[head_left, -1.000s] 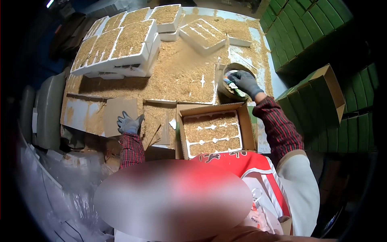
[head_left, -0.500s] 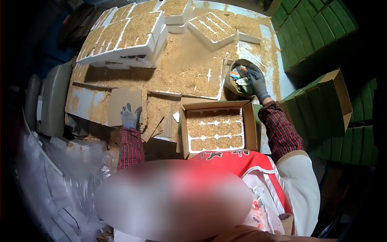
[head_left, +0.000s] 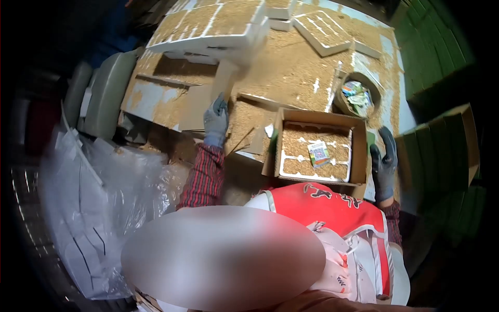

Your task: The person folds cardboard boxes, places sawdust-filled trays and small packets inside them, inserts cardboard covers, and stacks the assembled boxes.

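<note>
My left hand (head_left: 215,120), in a grey glove, is closed on the near end of a cardboard sheet (head_left: 225,78) raised on edge. Below and left of it lies a stack of flat cardboard (head_left: 194,110). To the right, my gloved right hand (head_left: 385,164) holds nothing, its fingers apart beside the box. That open cardboard box (head_left: 359,143) holds a white foam tray (head_left: 340,176) filled with tan granules. On the granules rests a small printed card (head_left: 318,154) with a QR code. Behind the box, a round bin (head_left: 378,93) contains several similar cards.
White foam trays (head_left: 228,41) are stacked at the back left, and another tray (head_left: 323,34) sits at the back. Loose granules (head_left: 291,67) cover much of the table. Green boxes (head_left: 434,57) line the right side. Clear plastic sheeting (head_left: 125,182) hangs at the left.
My right hand has left the bin and come down beside the box; a card now lies on the tray. My left hand has lifted a cardboard sheet off the stack. The camera view has shifted.
</note>
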